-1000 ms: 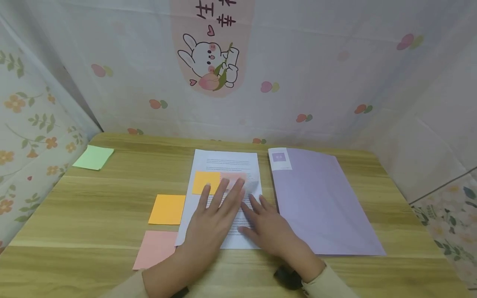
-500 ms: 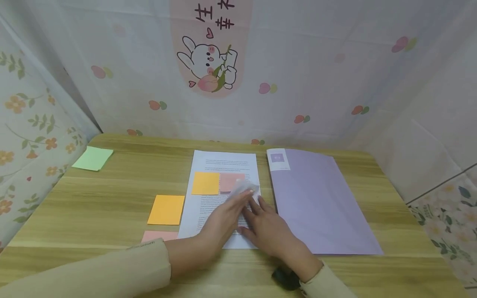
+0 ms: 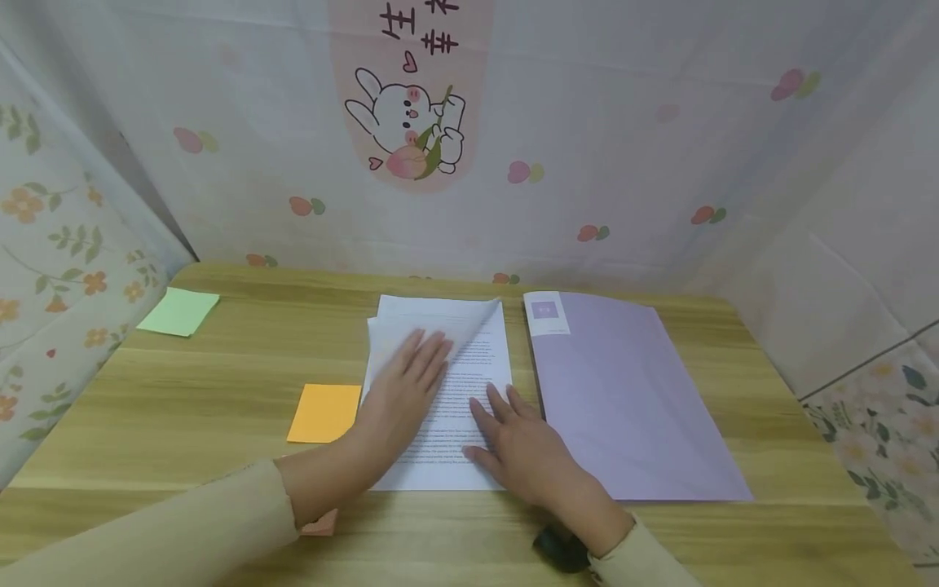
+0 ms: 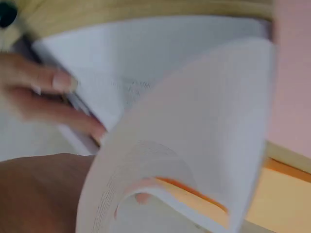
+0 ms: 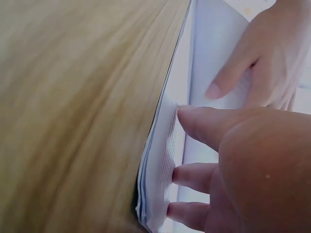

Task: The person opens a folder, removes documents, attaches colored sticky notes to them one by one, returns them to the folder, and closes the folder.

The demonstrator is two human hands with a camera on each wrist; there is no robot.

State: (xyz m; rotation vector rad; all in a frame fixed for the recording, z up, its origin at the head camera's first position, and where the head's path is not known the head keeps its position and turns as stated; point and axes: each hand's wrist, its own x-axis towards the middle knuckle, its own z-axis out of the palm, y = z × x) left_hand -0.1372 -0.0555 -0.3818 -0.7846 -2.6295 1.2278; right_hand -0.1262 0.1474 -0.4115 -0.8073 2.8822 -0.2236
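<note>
Tabletop [image 3: 183, 424] of striped wood grain spreads beneath your hands. Largest on it is a purple folder [image 3: 634, 399], lying flat at three o'clock from the papers, with no fingers on it. At the centre, in front of you, lies the stack of printed paper [image 3: 458, 432]. Its turned sheet [image 4: 209, 107] is folded over toward ten o'clock in a loose curl, pale back showing.

Your left hand [image 3: 403, 391] lies on that sheet, fingers straight, pressing rather than gripping. Your right hand [image 3: 524, 448] rests at the stack's four o'clock, fingers spread, touching the page and holding nothing.

As far along as this looks, the page turn is past halfway: much of the next page's text is uncovered. What seems left is the curl, which is not yet flat and covers that page toward ten o'clock.

Smaller still are the sticky pads: green [image 3: 179, 311] between nine and ten o'clock, orange [image 3: 326, 413] at nine, and pink [image 3: 319, 523] between seven and eight, mostly hidden under your left sleeve [image 3: 183, 522].

Smallest, an orange note [image 4: 197, 201] shows inside the curl, apparently already stuck on; a pinkish patch beside it is too blurred to name.
</note>
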